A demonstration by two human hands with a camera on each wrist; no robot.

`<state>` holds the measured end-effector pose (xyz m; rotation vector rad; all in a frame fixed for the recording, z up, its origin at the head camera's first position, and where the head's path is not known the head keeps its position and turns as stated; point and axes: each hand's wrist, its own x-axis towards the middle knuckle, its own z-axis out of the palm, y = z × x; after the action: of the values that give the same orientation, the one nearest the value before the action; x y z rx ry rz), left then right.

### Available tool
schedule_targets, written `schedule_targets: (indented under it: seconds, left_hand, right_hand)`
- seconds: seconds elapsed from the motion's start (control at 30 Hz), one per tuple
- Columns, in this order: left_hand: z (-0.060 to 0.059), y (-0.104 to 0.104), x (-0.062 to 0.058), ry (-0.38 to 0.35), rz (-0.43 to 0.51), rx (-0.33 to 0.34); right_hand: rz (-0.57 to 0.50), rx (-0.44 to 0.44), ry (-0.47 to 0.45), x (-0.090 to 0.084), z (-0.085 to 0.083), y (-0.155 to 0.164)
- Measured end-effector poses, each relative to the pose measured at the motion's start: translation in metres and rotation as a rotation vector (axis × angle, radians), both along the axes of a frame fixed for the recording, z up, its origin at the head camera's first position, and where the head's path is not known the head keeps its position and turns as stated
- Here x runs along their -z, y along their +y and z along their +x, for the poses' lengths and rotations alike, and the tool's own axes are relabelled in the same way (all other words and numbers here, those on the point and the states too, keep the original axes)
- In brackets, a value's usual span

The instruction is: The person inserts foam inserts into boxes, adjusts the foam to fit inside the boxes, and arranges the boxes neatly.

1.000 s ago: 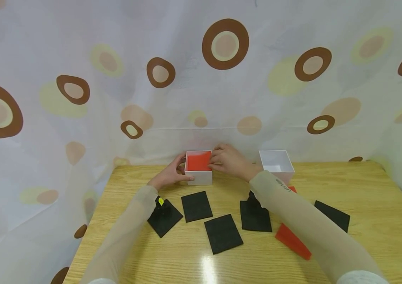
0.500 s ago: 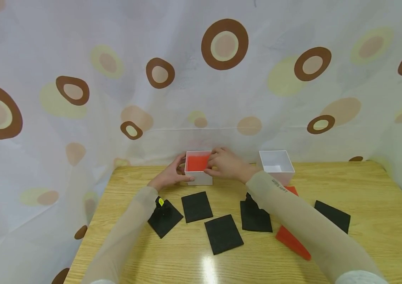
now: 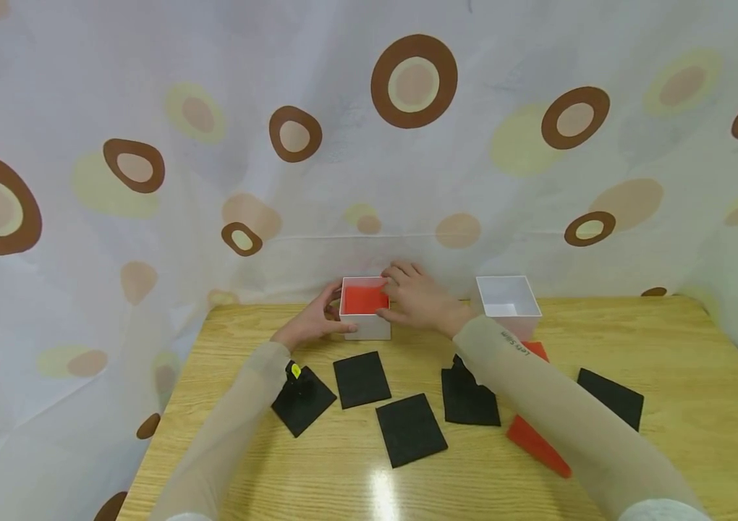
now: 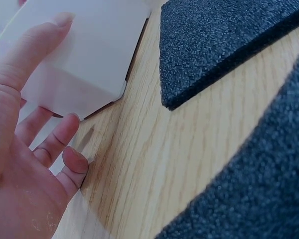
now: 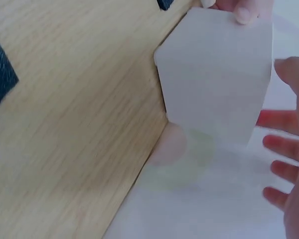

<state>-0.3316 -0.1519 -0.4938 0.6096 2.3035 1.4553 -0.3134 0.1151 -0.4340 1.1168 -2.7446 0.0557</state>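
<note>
Red foam (image 3: 364, 299) lies inside a white box (image 3: 365, 327) at the far edge of the wooden table (image 3: 688, 405), close to the spotted curtain (image 3: 213, 181). The left hand (image 3: 312, 320) grasps the box's left side, thumb along its front wall. The right hand (image 3: 416, 298) rests over the box's right rim, fingers spread and relaxed, gripping nothing. A second white box (image 3: 508, 304) stands well apart to the right. Black foam squares (image 3: 360, 378) and a red foam piece (image 3: 536, 443) lie nearer the person.
</note>
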Motion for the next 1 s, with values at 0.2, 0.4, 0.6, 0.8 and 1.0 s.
schedule_targets:
  seconds: [0.2, 0.4, 0.6, 0.8, 1.0]
  left_hand:
    - [0.0, 0.0, 0.0, 0.015, -0.024, -0.011]
    - [0.0, 0.0, 0.001, 0.016, -0.023, -0.001]
    - [-0.001, -0.001, 0.002, 0.019, -0.026, 0.0]
    - [0.0, -0.001, -0.001, 0.015, -0.017, -0.008]
    - [0.001, 0.001, -0.002, 0.002, -0.022, -0.004]
  right_hand:
    - [0.094, 0.101, -0.073, 0.003, 0.001, -0.004]
    - [0.131, 0.131, -0.141, 0.008, 0.005, -0.013]
    - [0.113, 0.038, 0.052, 0.007, 0.004, -0.014]
    - [0.136, -0.022, 0.159, 0.003, 0.001, -0.013]
    - [0.159, -0.014, 0.147, 0.004, 0.001, -0.011]
